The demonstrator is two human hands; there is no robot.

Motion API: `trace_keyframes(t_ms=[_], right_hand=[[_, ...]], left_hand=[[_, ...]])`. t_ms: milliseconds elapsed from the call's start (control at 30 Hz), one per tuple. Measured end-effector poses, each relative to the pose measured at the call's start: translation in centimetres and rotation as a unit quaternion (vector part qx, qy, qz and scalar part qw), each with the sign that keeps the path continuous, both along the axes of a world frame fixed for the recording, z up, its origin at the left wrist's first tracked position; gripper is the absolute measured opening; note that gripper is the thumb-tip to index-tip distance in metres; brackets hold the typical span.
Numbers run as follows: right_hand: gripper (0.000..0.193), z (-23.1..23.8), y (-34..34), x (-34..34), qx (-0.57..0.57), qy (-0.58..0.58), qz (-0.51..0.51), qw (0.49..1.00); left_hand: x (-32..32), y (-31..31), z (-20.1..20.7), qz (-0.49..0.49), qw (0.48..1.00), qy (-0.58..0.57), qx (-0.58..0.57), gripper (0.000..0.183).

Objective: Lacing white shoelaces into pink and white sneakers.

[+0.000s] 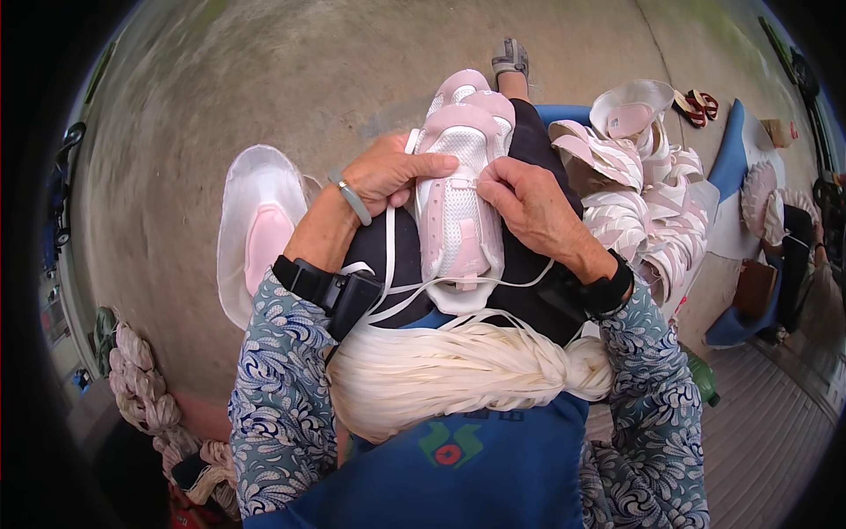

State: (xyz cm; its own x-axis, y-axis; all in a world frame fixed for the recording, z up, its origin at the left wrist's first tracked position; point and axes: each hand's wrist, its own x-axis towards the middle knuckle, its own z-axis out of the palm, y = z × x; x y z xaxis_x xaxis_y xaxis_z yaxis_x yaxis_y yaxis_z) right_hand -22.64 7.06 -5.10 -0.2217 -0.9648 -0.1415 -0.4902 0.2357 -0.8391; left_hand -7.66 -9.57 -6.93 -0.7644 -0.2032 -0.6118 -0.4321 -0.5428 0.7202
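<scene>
A pink and white shoe upper [464,234] lies lengthwise over my lap, with its mesh tongue facing up. My left hand [388,172] grips its left edge, the thumb laid flat across the tongue and the fingers curled at the side. At the opposite edge, my right hand [533,203] pinches a white shoelace by the eyelets; its fingertips are partly hidden. Loose lace [390,247] hangs from the left side and loops below the upper toward my right wrist. Another pink and white upper [462,81] shows beyond this one.
A thick bundle of cream laces [449,361] lies across my lap. More uppers are heaped [648,194] at my right; a single white upper [256,229] lies at my left. Bundled uppers [141,379] sit lower left. Sandals [696,108] and a seated person [797,256] are on the right.
</scene>
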Motion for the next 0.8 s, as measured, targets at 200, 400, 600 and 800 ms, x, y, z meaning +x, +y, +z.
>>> trace_keyframes(t_ms=[200,400,600,800], right_hand=[[0.023,0.28,-0.32,-0.27,0.017,-0.071,-0.01,0.997],[0.023,0.2,-0.59,-0.6,0.047,-0.121,0.011,0.991],[0.023,0.59,-0.27,-0.44,0.041,-0.069,0.008,0.997],[0.024,0.23,-0.32,-0.51,0.042,-0.074,-0.016,0.996]], left_hand=[[-0.08,-0.01,-0.51,0.004,1.0,0.025,0.009,0.038],[-0.18,-0.15,0.0,-0.019,1.0,-0.006,-0.012,0.037],[-0.3,-0.2,-0.51,-0.001,0.999,0.022,0.027,0.036],[-0.47,-0.21,-0.41,0.002,0.999,0.014,0.039,0.036]])
